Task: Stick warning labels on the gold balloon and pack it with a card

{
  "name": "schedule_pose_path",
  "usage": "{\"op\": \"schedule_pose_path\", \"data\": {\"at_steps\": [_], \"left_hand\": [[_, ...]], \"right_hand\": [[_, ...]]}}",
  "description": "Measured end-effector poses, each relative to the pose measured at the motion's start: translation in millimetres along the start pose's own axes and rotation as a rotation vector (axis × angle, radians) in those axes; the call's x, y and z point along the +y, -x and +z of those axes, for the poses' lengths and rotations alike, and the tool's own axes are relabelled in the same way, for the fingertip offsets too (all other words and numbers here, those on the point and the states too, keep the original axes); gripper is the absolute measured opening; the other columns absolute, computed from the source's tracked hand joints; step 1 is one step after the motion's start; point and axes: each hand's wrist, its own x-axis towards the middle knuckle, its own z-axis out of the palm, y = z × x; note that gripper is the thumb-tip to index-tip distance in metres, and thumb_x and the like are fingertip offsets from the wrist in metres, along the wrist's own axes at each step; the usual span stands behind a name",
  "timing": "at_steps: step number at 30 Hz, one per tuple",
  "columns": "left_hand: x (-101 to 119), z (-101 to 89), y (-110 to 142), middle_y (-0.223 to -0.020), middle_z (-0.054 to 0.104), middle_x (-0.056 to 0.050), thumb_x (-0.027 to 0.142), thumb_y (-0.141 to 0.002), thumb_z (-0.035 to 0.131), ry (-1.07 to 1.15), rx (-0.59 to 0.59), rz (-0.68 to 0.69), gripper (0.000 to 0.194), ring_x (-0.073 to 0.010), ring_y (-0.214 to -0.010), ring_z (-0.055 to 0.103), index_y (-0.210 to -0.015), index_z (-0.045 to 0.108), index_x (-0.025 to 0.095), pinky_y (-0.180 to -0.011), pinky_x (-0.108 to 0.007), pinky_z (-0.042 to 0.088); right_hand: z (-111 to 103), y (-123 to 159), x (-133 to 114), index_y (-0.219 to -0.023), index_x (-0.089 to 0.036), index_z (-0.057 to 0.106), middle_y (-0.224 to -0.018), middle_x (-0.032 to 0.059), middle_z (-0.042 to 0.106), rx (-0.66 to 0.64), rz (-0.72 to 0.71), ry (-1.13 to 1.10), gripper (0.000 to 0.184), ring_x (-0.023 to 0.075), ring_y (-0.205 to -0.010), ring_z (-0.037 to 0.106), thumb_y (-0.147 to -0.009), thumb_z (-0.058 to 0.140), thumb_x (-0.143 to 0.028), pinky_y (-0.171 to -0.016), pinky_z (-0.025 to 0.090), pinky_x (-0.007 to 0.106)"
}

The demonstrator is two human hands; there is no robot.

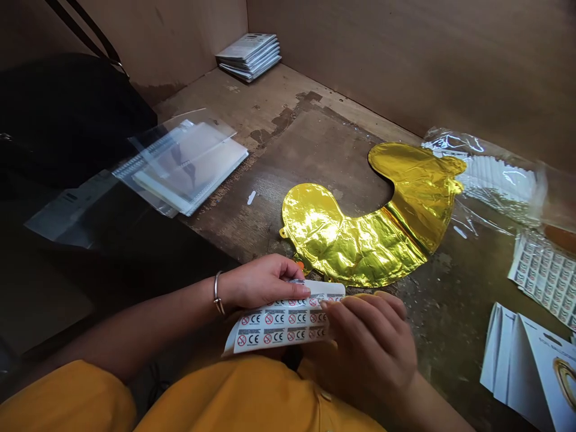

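One gold foil balloon (369, 246) lies flat, creased and glossy on the worn tabletop (270, 150), just beyond the hands. Right hand (373, 336): fingers curled, touching the sheet's right side; thumb hidden, pinch cannot be confirmed. Left hand (274, 279): closed, thumb clamped on the sheet's upper part. Label sheet (288, 327): white, held above the lap, left edge curling. Labels: rows, black CE marks, red crossed circles.

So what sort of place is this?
Probably a small workshop or packing bench, though I can't be sure. A worn table bears a gold foil balloon and a pile of clear sleeves, and there's a sheet of CE labels in hand.
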Motion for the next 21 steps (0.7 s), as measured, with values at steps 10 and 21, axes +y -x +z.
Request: {"op": "schedule_pose_path", "data": {"at_steps": [10, 21], "left_hand": [[-17.4, -1.3, 7.8, -0.116, 0.068, -0.007, 0.013, -0.093, 0.048, -1.347, 0.372, 0.925, 0.017, -0.0217, -0.114, 0.059, -0.084, 0.062, 0.016, -0.108, -0.047, 0.035], [-34.1, -4.1, -0.3, -0.128, 0.062, -0.011, 0.009, -0.093, 0.044, -1.372, 0.325, 0.838, 0.017, -0.0235, -0.125, 0.054, -0.091, 0.061, 0.013, -0.117, -0.052, 0.022]], "right_hand": [[29.5, -21.0, 24.2, -0.076, -0.019, 0.071, -0.071, 0.0019, 0.070, 0.095, 1.102, -0.628, 0.014, 0.0140, -0.061, 0.061, -0.075, 0.072, -0.033, -0.057, 0.050, 0.027], [53.5, -21.8, 25.2, -0.074, -0.016, 0.069, -0.059, 0.0006, 0.063, -0.032, 1.327, -0.756, 0.027, 0.0096, -0.049, 0.049, -0.068, 0.073, -0.042, -0.047, 0.040, 0.023]]}}
